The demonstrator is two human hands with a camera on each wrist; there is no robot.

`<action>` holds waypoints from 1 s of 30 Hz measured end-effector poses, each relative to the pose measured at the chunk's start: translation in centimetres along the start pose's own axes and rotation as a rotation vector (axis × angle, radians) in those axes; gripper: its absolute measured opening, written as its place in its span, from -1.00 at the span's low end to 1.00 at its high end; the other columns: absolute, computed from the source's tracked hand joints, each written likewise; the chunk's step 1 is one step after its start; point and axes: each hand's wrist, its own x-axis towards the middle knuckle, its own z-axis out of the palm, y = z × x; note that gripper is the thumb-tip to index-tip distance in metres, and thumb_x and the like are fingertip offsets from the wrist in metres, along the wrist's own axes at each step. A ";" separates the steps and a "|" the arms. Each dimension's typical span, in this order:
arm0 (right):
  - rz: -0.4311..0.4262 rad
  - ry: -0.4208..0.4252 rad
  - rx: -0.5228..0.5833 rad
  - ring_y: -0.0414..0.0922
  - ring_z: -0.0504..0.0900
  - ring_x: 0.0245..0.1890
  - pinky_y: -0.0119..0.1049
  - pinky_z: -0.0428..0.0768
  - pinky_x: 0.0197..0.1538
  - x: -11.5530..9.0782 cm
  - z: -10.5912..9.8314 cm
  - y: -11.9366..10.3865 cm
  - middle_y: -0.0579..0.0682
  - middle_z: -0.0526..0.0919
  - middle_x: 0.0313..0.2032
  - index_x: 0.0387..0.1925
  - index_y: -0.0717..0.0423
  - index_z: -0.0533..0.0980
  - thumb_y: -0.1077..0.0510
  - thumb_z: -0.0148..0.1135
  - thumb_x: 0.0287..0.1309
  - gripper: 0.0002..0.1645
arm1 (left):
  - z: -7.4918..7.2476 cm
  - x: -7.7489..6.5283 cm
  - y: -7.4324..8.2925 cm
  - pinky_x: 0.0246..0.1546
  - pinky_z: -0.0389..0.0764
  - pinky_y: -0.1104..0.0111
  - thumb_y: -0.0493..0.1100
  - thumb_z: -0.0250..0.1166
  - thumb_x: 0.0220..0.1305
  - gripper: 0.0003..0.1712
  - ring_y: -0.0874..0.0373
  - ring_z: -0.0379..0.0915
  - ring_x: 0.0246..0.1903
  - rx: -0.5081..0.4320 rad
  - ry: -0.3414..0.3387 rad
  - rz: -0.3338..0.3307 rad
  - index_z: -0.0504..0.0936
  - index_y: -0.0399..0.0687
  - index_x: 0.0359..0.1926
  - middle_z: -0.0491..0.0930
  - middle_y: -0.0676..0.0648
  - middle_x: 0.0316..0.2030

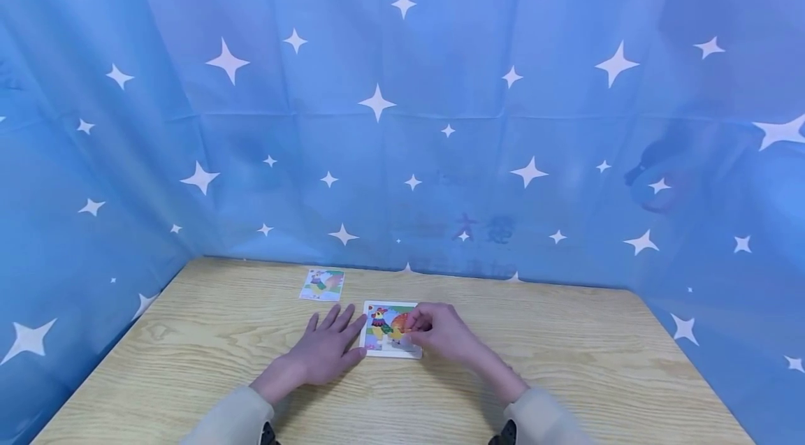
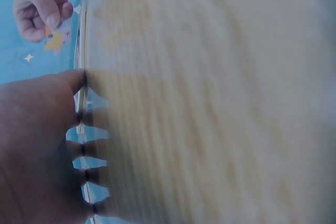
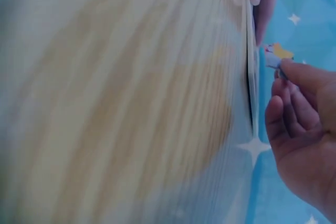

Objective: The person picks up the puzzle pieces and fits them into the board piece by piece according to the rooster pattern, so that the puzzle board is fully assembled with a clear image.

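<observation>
A jigsaw puzzle in a white tray (image 1: 393, 354) lies on the table, its picture a colourful rooster. Between thumb and fingertips, my right hand (image 1: 440, 330) pinches a small puzzle piece (image 3: 278, 56) with yellow on it, held just above the tray's right side. My left hand (image 1: 323, 354) rests on the table with its fingers spread. Its thumb and a fingertip touch the tray's left edge. Part of the picture's right side is hidden behind the right hand. In the left wrist view the piece (image 2: 54, 43) also shows under the right fingers.
A square picture card (image 1: 323, 285) with the same rooster lies on the wooden table (image 1: 220, 333), behind the left hand. A blue curtain (image 1: 440, 172) with white stars hangs along the table's back and sides.
</observation>
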 end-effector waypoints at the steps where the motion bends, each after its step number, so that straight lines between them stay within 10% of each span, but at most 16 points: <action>1: -0.007 -0.004 0.000 -0.18 0.60 -0.35 -0.35 0.57 -0.31 0.2 0.2 0.0 -0.13 0.65 -0.36 -0.27 0.14 0.64 0.29 0.41 0.26 -0.94 | 0.0 0.0 0.0 0.36 -0.15 -0.42 0.25 -0.05 0.60 -0.20 -0.37 -0.22 0.54 0.004 -0.001 0.000 0.18 -0.15 0.59 0.02 -0.34 0.56; 30: -0.023 -0.033 -0.038 -0.17 0.61 -0.31 -0.37 0.58 -0.26 1.4 1.6 0.0 -0.10 0.66 -0.33 -0.22 0.20 0.67 0.34 0.40 0.26 -0.92 | 0.6 0.7 -0.5 0.39 -0.16 -0.38 0.22 -0.02 0.61 -0.24 -0.29 -0.27 0.56 0.028 -0.010 -0.035 0.17 -0.06 0.61 -0.03 -0.26 0.59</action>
